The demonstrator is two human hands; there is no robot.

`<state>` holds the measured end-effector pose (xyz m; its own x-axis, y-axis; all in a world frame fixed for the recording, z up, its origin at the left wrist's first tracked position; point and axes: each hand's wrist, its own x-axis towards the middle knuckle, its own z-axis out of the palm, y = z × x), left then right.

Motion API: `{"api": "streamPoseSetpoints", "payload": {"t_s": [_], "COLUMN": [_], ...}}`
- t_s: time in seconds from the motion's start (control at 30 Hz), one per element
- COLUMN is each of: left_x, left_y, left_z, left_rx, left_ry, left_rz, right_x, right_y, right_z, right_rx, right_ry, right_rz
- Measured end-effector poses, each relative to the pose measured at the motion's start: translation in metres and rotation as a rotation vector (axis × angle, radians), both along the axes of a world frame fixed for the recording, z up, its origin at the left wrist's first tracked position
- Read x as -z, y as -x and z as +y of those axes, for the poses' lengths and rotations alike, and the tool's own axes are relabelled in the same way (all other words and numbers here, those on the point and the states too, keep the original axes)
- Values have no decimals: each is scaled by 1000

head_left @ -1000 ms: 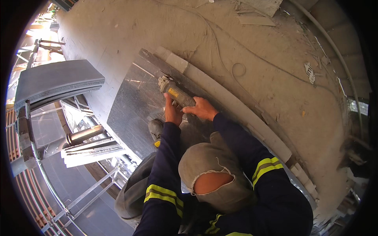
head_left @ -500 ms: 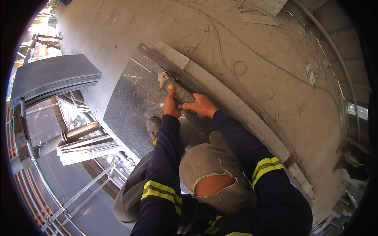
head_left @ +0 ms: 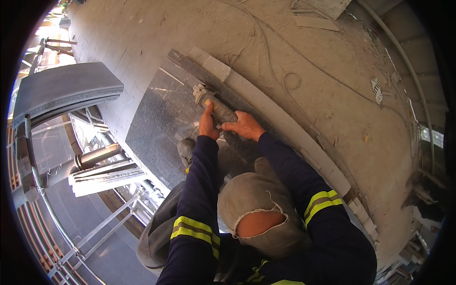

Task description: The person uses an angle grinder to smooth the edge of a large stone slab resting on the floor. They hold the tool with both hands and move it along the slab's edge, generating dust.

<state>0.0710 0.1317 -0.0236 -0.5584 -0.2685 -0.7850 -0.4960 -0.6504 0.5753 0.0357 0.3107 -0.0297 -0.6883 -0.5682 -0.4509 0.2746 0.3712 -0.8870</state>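
Observation:
Both my hands hold an angle grinder [head_left: 219, 108] over a dark polished stone slab [head_left: 154, 114]. My left hand [head_left: 208, 124] is closed round the near side of its body, thumb along the top. My right hand [head_left: 244, 126] grips the rear end of the tool, with the thumb pointing toward the left hand. The grinder's metal head points to the far left, close to a long strip at the slab's far edge. Its disc is mostly hidden beneath the head. My shoe [head_left: 186, 149] rests on the slab beside my left forearm.
Pale stone strips [head_left: 270, 111] run along the slab's far side. A cable [head_left: 268, 57] loops over the dusty floor [head_left: 190, 23]. At left stand stacked grey slabs [head_left: 71, 88], metal tubing [head_left: 40, 190] and white-edged offcuts [head_left: 107, 178].
The view has shifted slightly. The grinder and both hands sit marginally nearer to me relative to the slab, the grip unchanged.

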Motion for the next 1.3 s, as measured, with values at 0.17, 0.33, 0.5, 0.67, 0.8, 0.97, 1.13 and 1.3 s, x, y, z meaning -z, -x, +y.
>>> {"api": "streamPoseSetpoints", "payload": {"t_s": [0.17,0.33,0.5,0.67,0.8,0.97,1.13,1.3], "left_x": [0,8,49,9,-9,-6,-1,-4], "left_y": [-1,-5,-31,-38,-37,-28,-27,-34], "left_z": [-1,-5,-26,16,18,6,13,18], "left_rx": [33,32,-17,530,805,875,896,889], "left_ry": [1,5,376,1494,1778,1806,1823,1801], "left_rz": [2,-17,18,63,110,273,328,336], "right_x": [-6,-15,-13,-2,-12,-3,19,10], "right_y": [1,1,-3,0,4,2,-10,-9], "right_z": [1,-1,-11,-3,-13,-14,-11,-2], "right_rx": [-35,-28,-8,-1,-37,-34,73,-28], "right_ry": [-4,-36,-13,-56,-83,-104,-148,-86], "right_rz": [-73,-87,-47,-97,-125,-117,60,-83]}}
